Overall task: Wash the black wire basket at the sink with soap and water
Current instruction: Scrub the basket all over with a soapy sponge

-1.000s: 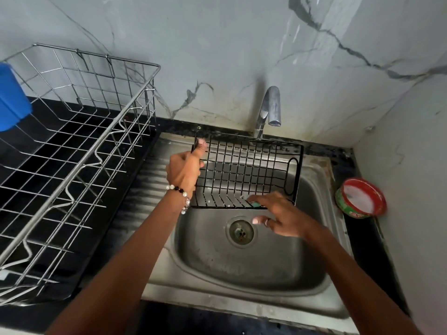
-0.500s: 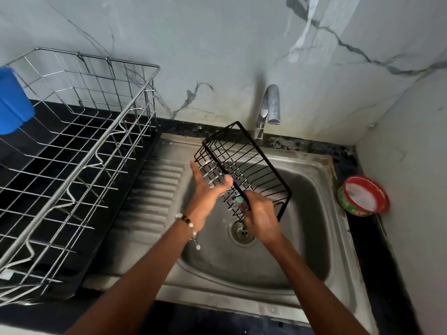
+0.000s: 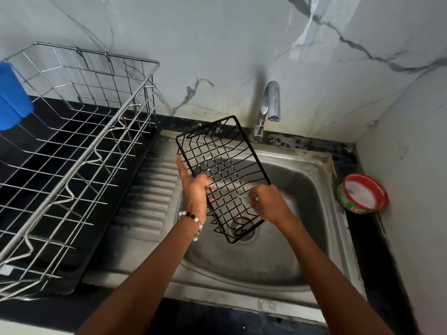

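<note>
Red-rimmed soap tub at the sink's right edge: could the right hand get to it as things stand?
Probably yes. The red-rimmed soap tub sits uncovered on the counter with nothing between it and the right hand, though that hand grips a green scrubber against the black wire basket.

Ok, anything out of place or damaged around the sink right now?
Nothing spilled or broken. The black wire basket is tilted over the sink, but the left hand holds it that way. The back rim near the tap looks stained and grimy.

Veined marble wall [image 3: 217, 44], black countertop [image 3: 377, 250].
</note>
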